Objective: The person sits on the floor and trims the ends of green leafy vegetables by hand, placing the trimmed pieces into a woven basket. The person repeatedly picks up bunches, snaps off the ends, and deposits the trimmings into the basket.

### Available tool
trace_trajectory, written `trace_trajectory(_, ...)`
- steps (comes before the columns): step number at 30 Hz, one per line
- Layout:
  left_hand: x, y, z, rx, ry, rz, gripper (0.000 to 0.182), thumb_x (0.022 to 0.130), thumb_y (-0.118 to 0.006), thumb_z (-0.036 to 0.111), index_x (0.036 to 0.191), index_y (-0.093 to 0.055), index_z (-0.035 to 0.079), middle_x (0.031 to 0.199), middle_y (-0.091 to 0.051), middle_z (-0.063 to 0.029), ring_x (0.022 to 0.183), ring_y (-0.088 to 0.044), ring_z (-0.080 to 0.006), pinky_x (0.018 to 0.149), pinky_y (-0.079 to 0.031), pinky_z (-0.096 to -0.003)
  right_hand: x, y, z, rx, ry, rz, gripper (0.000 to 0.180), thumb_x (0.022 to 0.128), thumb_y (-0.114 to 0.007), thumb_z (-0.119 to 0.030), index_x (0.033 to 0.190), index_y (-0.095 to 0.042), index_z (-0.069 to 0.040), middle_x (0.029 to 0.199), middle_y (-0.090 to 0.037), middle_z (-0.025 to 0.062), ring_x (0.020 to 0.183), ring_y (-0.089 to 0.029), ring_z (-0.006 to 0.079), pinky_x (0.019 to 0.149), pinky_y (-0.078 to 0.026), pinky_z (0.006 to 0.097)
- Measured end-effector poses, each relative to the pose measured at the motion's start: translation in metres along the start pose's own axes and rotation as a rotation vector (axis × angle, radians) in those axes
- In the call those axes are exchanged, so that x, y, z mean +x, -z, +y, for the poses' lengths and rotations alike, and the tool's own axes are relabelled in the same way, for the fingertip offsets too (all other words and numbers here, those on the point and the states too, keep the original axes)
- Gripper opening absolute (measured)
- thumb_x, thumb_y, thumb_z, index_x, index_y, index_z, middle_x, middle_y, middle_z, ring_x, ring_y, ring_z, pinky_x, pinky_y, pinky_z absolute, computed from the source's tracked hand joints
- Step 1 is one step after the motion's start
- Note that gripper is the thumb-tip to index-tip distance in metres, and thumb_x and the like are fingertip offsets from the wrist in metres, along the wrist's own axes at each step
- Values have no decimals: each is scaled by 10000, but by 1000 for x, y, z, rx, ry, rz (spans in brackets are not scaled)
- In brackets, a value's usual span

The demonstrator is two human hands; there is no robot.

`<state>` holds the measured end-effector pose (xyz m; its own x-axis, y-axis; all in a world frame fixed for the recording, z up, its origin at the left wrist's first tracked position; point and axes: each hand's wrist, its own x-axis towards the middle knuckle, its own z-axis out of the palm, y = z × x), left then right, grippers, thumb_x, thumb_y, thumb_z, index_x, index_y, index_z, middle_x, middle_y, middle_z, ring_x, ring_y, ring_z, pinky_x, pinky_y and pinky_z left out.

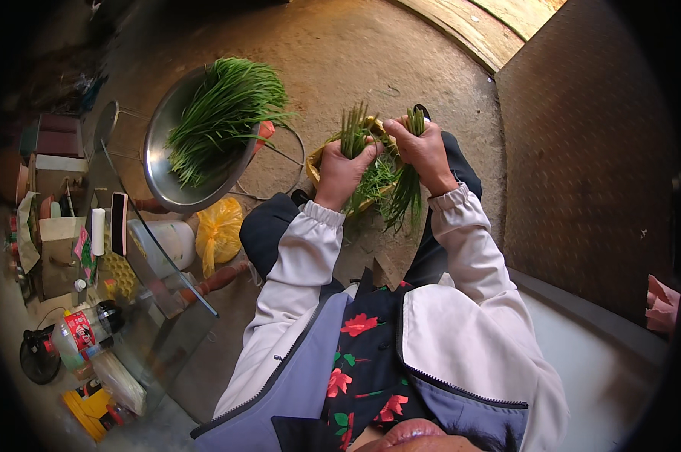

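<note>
My left hand (346,169) is closed around a bunch of green stalks (354,127), their cut-looking ends pointing up. A second bunch of long green stalks, probably garlic chives (405,195), is gripped in my right hand (422,148); its leaves hang below the fist and its stem ends stick up above. Both fists are side by side over a yellow bag (313,164) on the floor between my legs. Loose green trimmings (379,176) lie in it. To the left, a large steel basin (162,152) holds a big heap of the same greens (227,113).
A glass-topped table (165,333) stands at left, bearing a phone (119,223), a plastic bottle (83,333) and a yellow container (89,409). Beside it hangs or rests a knotted yellow plastic bag (220,231). A brown metal door (583,169) is on my right.
</note>
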<state>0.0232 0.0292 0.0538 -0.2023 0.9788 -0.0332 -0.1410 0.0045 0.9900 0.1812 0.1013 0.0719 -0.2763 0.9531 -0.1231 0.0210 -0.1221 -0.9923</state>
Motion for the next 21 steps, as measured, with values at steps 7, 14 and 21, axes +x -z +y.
trace_trajectory(7,-6,38,-25,-209,200,277,101,921,-689,121,838,-678,64,573,-519,63,397,-369,-18,379,-268,-230,-5,8,-1,215,-6,126,211,940,-699,-216,814,-629,-62,564,-414,-90,451,-326,19,419,-228,222)
trace_trajectory(14,-12,81,-42,183,100,358,186,914,-730,208,838,-716,39,615,-571,54,466,-436,-33,424,-309,-249,-6,16,-3,236,-155,-47,215,933,-707,-238,848,-649,-49,584,-439,-82,469,-355,28,429,-259,230)
trace_trajectory(21,-22,31,13,16,180,14,116,906,-740,181,851,-686,94,640,-537,94,471,-393,-2,425,-255,-200,-16,-7,1,277,-246,-167,205,935,-704,-251,858,-625,-78,572,-390,-103,454,-305,21,432,-213,226)
